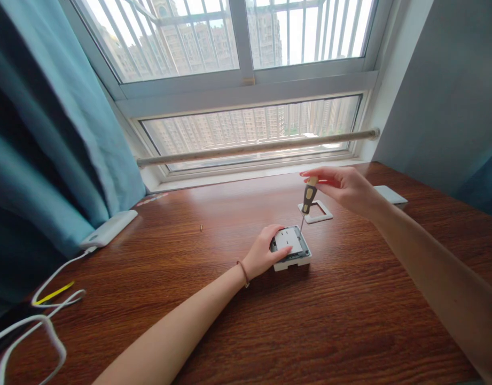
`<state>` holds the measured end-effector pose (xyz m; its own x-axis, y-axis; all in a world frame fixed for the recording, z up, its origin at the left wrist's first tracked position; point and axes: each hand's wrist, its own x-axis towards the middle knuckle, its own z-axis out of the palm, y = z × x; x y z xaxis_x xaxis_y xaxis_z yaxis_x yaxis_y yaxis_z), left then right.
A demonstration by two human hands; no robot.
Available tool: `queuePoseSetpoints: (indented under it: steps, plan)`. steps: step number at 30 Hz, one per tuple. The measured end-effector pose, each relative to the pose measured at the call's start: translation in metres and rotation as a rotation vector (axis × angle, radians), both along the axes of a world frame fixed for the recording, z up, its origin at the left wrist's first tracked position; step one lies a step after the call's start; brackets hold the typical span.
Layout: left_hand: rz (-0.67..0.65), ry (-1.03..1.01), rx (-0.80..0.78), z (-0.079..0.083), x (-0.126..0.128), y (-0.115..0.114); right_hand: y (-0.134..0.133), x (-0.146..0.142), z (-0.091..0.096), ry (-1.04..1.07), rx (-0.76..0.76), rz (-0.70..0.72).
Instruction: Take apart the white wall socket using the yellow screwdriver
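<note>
A wall socket [289, 241] in a white mounting box lies face up on the wooden table. My left hand [266, 248] grips it from the left, thumb along the near edge and fingers at the far side. In my right hand [337, 186] is a screwdriver [309, 199] with a grey and yellow handle, pinched near the top of the handle. Its shaft points down at the right side of the socket, where the tip meets the frame. Just behind lies a white square cover frame [318, 213], flat on the table.
A small brass-coloured screw [201, 228] lies left of the socket. Farther left are a white power strip [111, 230], its white cable [55, 272] and a yellow strip [55, 293]. A white flat box [391, 195] sits at the right, behind my forearm. A window bar [262, 147] runs beyond the table.
</note>
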<state>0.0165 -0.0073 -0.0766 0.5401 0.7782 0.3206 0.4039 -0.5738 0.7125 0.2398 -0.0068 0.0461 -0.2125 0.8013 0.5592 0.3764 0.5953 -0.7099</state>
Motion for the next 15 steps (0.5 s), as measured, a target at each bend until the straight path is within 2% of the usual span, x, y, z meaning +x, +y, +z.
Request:
queuePoseSetpoints:
  steps: [5, 8, 12, 15]
  plan:
    - [-0.001, 0.003, 0.004, 0.001, 0.0002, -0.0005, -0.0039, -0.0109, -0.0038, 0.055, 0.132, -0.178]
    - [-0.002, -0.002, 0.006, 0.0011, 0.0002, -0.0004, -0.0031, -0.0071, -0.0041, 0.01, 0.115, -0.252]
    - [-0.005, 0.0, 0.008, 0.0011, 0.0, -0.0002, -0.0011, -0.0012, -0.0024, 0.028, 0.005, -0.077]
    - [-0.006, 0.005, 0.01, 0.0014, -0.0001, -0.0004, -0.0015, -0.0048, -0.0034, 0.04, 0.019, -0.08]
